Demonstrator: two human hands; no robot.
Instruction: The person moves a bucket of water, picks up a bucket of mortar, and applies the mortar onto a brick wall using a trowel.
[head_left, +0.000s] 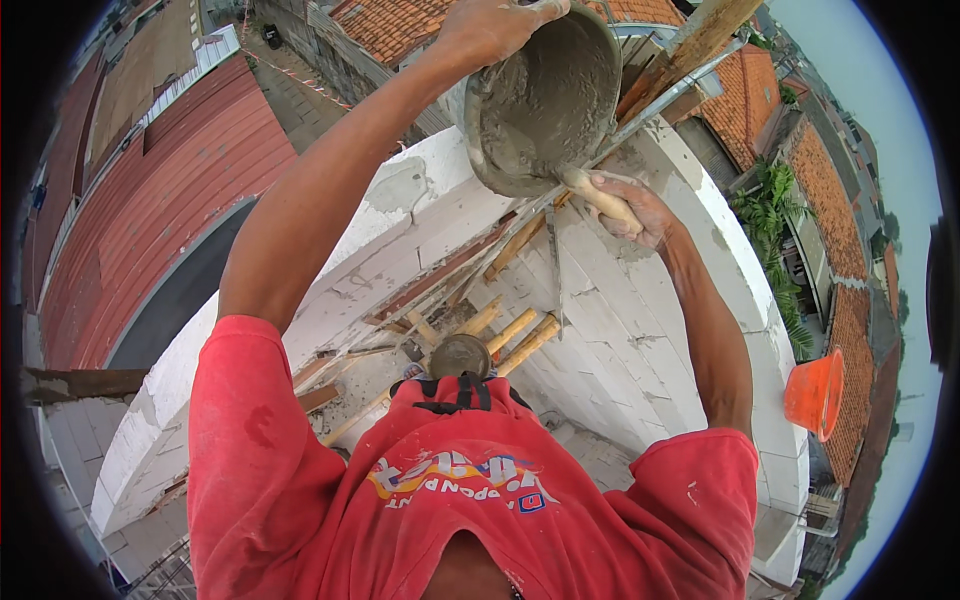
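Note:
Up at the top of the view, my left hand grips the rim of a dark bucket, which is tilted with its mouth toward me. Wet grey mortar coats its inside and lies in it. My right hand is closed round the pale wooden handle of a trowel, at the bucket's lower rim. The trowel's blade cannot be made out. Beneath the bucket runs a corner of white block wall, with grey mortar smears on its top.
An orange bucket stands on the wall at the right. A wooden post rises beside the tilted bucket. Far below, inside the walls, are bamboo poles and another round container. Red metal roofing spreads at the left.

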